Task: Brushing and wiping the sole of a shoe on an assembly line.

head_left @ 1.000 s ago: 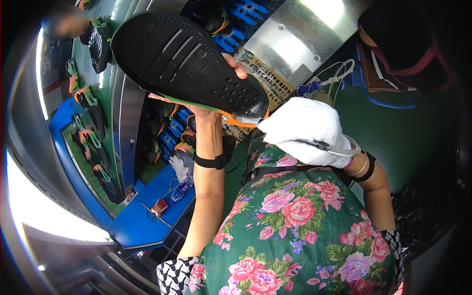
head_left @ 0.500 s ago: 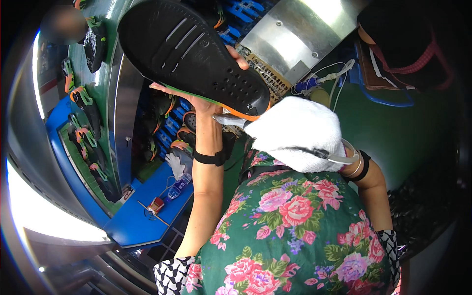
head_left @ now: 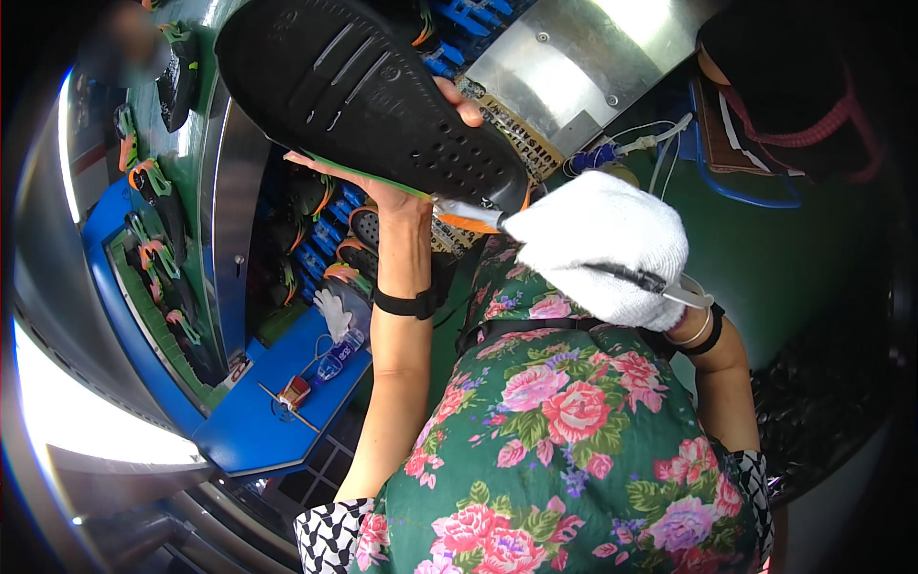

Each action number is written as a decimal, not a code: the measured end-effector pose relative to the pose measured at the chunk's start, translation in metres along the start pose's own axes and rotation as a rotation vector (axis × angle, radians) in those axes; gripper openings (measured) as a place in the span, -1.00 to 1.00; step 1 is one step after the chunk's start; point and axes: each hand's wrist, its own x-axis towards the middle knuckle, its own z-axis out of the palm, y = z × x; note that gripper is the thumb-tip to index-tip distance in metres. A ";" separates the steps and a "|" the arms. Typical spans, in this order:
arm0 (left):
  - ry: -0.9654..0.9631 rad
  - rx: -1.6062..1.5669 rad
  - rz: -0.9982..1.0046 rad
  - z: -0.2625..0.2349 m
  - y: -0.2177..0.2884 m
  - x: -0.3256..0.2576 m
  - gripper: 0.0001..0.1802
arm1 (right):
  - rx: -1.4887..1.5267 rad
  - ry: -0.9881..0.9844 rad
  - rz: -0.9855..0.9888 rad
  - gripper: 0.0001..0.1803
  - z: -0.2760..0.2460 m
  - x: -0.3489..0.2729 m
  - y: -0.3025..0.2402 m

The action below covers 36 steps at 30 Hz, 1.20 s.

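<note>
My left hand (head_left: 411, 182) grips a black shoe (head_left: 368, 105) by its narrower half, fingers round the far edge and palm beneath. Its broad face, with long grooves and small dimples, is turned toward me; green and orange show along the lower edge. My right hand (head_left: 598, 253) is covered in thick white cloth, and its fingers are hidden. From the cloth juts a knife-like tool (head_left: 469, 212) with a pale, flat tip, close against the shoe's orange edge (head_left: 471, 225). Whether the tip cuts into that edge, I cannot tell.
At left, a green conveyor (head_left: 201, 191) carries several black shoes with orange and green parts. A blue table (head_left: 273, 430) holds a white glove (head_left: 335, 316), a bottle and a small red item. Dark clogs sit on blue racks (head_left: 320, 253). A metal panel (head_left: 564, 77) stands ahead.
My right hand has shifted slightly right and down with the tool. The shoe has moved a little left and up, and more orange shows below the tool.
</note>
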 end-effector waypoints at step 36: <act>-0.079 0.092 0.011 0.026 -0.017 0.020 0.16 | 0.075 0.025 0.088 -0.85 -0.020 -0.011 0.015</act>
